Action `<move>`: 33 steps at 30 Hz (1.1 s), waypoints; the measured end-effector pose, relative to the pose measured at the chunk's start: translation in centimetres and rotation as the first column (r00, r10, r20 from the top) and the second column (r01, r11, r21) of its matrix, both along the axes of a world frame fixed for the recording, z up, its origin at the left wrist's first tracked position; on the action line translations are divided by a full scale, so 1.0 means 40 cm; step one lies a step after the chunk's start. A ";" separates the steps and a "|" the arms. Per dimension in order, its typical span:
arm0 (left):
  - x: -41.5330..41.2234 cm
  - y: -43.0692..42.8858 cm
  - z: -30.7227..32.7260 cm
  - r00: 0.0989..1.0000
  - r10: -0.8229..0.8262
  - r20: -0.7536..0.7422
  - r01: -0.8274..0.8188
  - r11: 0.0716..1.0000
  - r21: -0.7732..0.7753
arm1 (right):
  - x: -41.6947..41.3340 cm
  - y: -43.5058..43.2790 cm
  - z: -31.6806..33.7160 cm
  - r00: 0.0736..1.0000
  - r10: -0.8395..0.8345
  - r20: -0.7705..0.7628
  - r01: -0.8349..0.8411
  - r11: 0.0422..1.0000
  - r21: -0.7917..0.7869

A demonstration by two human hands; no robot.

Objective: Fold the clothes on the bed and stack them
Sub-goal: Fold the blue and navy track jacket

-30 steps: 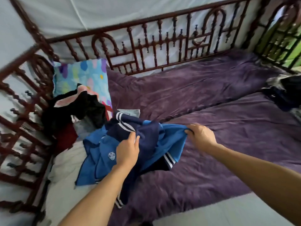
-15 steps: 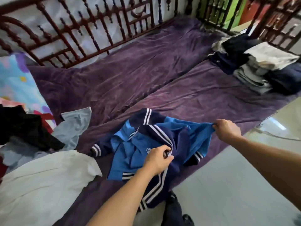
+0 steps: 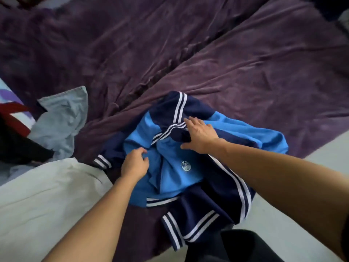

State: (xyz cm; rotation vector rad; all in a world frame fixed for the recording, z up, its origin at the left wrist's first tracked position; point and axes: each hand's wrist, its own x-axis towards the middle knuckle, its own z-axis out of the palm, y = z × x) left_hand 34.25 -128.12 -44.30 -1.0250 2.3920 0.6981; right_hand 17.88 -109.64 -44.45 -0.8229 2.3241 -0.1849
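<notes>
A blue and navy jacket [image 3: 188,178] with white stripes and a round white crest lies crumpled at the near edge of the bed, one navy part hanging over the edge. My left hand [image 3: 135,164] pinches a fold of its light blue cloth on the left side. My right hand [image 3: 200,136] rests on the navy striped collar area, fingers spread and bent, gripping the cloth under the palm.
The purple bedspread [image 3: 245,63] covers the bed. A pale grey garment [image 3: 60,121] lies to the left, a white cloth [image 3: 47,201] at the near left, dark and red clothes [image 3: 13,140] at the far left. Grey floor [image 3: 283,224] runs along the right.
My right hand let go of the jacket's right edge and moved left onto the collar. The left hand shifted to the jacket's left side. The camera tilted down and closer.
</notes>
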 end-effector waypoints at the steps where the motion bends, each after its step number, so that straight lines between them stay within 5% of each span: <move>1: -0.007 -0.005 -0.015 1.000 -0.025 -0.007 0.025 1.000 -0.003 | 0.011 -0.012 -0.031 1.000 0.011 0.015 -0.012 0.999 0.042; 4: -0.042 0.004 -0.037 0.997 -0.082 -0.006 0.082 0.997 -0.005 | 0.019 0.013 -0.066 0.982 -0.186 -0.018 0.185 0.980 -0.077; 10: -0.156 0.062 -0.016 0.961 -0.252 0.113 0.252 0.968 0.016 | -0.131 0.251 0.054 0.789 -0.606 -0.099 0.560 0.776 -0.289; 16: -0.315 0.238 0.015 0.969 -0.232 0.084 0.187 0.913 0.362 | -0.291 0.446 0.144 0.474 -0.874 -0.106 0.793 0.476 -0.380; 19: -0.388 0.306 0.036 0.910 -0.414 -0.017 0.413 0.901 0.132 | -0.358 0.512 0.145 0.300 -0.953 -0.052 0.878 0.297 -0.376; 22: -0.492 0.308 0.068 0.899 -0.435 -0.050 0.434 0.900 -0.045 | -0.434 0.574 0.135 0.224 -0.975 -0.005 0.895 0.208 -0.395; 27: -0.673 0.336 0.114 0.826 -0.514 0.231 0.390 0.818 0.424 | -0.616 0.667 0.091 0.135 -0.986 0.098 0.891 0.077 -0.446; 30: -0.774 0.380 0.095 0.876 -0.470 0.109 0.459 0.881 0.117 | -0.696 0.734 0.031 0.192 -0.977 0.090 0.923 0.149 -0.355; 33: -0.896 0.424 0.030 0.880 -0.475 0.008 0.474 0.876 -0.089 | -0.736 0.812 -0.048 0.431 -0.901 0.051 0.901 0.433 0.017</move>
